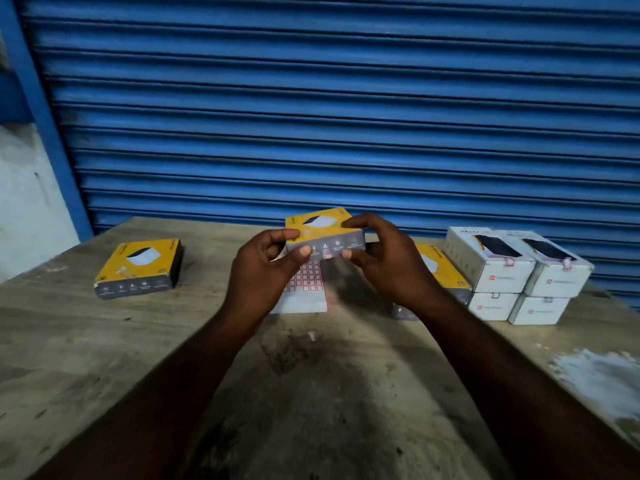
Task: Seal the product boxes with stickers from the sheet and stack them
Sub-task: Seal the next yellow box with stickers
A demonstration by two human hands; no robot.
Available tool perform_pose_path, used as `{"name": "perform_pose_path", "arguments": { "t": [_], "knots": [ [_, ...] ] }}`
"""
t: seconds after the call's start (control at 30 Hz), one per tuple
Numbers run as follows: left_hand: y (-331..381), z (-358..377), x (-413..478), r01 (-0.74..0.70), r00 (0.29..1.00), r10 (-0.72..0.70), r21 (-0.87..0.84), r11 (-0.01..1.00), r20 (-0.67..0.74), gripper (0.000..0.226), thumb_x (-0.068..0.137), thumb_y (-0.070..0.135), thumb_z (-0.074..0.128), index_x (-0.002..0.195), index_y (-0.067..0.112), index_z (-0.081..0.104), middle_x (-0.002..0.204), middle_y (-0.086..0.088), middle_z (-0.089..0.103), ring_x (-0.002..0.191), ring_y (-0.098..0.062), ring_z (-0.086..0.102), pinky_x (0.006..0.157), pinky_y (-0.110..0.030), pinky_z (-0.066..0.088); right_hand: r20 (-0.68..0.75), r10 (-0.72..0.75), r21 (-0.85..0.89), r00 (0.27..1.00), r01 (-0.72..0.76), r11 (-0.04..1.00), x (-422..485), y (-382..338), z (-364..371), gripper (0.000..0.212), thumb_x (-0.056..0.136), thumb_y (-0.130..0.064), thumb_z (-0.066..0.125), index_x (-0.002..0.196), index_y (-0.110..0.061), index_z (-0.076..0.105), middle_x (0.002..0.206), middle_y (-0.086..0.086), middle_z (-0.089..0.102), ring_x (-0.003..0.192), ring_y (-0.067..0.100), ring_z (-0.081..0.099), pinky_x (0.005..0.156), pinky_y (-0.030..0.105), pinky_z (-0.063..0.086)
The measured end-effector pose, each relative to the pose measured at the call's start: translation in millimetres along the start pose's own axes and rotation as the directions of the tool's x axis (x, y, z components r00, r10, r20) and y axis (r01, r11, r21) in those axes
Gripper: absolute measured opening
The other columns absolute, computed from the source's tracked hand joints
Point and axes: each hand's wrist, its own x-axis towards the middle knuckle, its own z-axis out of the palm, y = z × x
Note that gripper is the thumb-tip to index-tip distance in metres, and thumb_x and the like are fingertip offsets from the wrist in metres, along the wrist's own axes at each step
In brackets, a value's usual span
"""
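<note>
Three flat yellow cardboard boxes (325, 230) show. One is pinched at its ends between the curled fingers and thumbs of the left hand (266, 268) and right hand (388, 261), above the single red-gridded white sticker sheet (304, 289). Another box (138, 268) lies near the left edge of the wooden table (104, 358), and a third box (443, 271) sits just beside four white cardboard boxes (519, 275) stacked two-high at the right; open wood runs from the sheet to the near edge.

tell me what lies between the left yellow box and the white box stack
Head view: the sticker sheet, left hand and right hand holding a yellow box above it, a second yellow box.
</note>
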Motion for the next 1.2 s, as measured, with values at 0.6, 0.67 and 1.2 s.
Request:
{"name": "perform_pose_path", "arguments": {
  "t": [0.6,0.67,1.2],
  "knots": [
    [0,115,-23,-0.083,0.975,0.052,0.137,0.987,0.215,0.037,0.079,0.003,0.08,0.11,0.019,0.067,0.106,0.0,0.074,0.094,-0.002,0.07,0.088,-0.022,0.054,-0.181,-0.045,-0.79,0.982,-0.118,0.602,-50,24,-104,0.036,0.082,-0.018,0.069,0.113,-0.035,0.069,0.102,0.002,0.074,0.106,0.033,0.057,0.082,0.04,0.037],
    [-6,122,-22,-0.1,0.978,0.064,0.174,0.98,0.199,0.037,0.076,0.015,0.079,0.106,0.034,0.067,0.109,0.0,0.075,0.103,-0.011,0.071,0.097,-0.036,0.054,-0.195,-0.035,-0.823,0.98,-0.144,0.55,-51,28,-103,0.039,0.078,-0.016,0.07,0.113,-0.035,0.069,0.105,0.0,0.073,0.107,0.032,0.056,0.085,0.041,0.034],
    [-24,133,-29,-0.253,0.949,0.19,0.254,0.933,0.251,0.036,0.093,0.009,0.067,0.128,0.017,0.063,0.118,0.002,0.071,0.112,0.001,0.063,0.097,-0.017,0.05,-0.165,-0.126,-0.925,0.978,-0.109,0.363,-69,42,-100,0.026,0.072,-0.012,0.069,0.094,-0.027,0.069,0.099,-0.003,0.071,0.099,0.034,0.058,0.08,0.04,0.027]
  ]
}}
